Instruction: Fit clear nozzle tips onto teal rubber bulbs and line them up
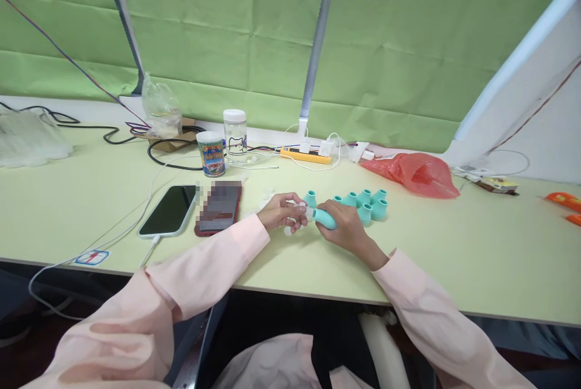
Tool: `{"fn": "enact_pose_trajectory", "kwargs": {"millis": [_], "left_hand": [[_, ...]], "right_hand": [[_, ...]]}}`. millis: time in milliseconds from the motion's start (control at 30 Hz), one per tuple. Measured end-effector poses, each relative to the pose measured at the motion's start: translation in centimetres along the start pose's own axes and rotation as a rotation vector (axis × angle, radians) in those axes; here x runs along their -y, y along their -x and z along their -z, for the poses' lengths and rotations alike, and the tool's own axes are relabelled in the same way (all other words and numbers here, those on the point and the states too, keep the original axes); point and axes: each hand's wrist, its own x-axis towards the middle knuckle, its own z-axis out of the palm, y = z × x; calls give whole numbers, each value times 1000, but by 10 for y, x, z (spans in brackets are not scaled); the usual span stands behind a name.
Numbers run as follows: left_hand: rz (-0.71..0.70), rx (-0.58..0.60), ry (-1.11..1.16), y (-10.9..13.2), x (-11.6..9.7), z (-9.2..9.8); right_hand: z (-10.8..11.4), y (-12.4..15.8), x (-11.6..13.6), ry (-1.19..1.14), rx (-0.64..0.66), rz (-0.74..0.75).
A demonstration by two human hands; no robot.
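My right hand [345, 224] is wrapped round a teal bottle-shaped piece [325, 219], tilted so that its narrow neck points left. Between the closed fingers of my left hand [284, 212] is a small translucent white plug-like part [309, 212], right at the mouth of the teal piece. How far it sits inside I cannot tell. Behind my hands a teal piece [310, 199] stands upright, and several more teal pieces [364, 212] are grouped to the right. Small white parts [267, 195] lie beside my left hand, partly hidden by it.
Two phones [169, 210] [220, 209] lie to the left, one with a white cable. Farther back stand a printed paper cup [212, 156], a clear jar [235, 135] and a yellow power strip [306, 155]. A red plastic bag [413, 175] and orange tools [565, 200] lie right.
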Motion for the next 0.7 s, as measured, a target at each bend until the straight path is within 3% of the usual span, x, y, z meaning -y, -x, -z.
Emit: {"fn": "enact_pose_trajectory", "kwargs": {"millis": [267,700], "left_hand": [[-14,32,63,1,-3,0],[-98,-13,-168,2,0,0]], "right_hand": [[1,0,1,21,41,-8],[-4,3,2,-34,-31,-35]]}}
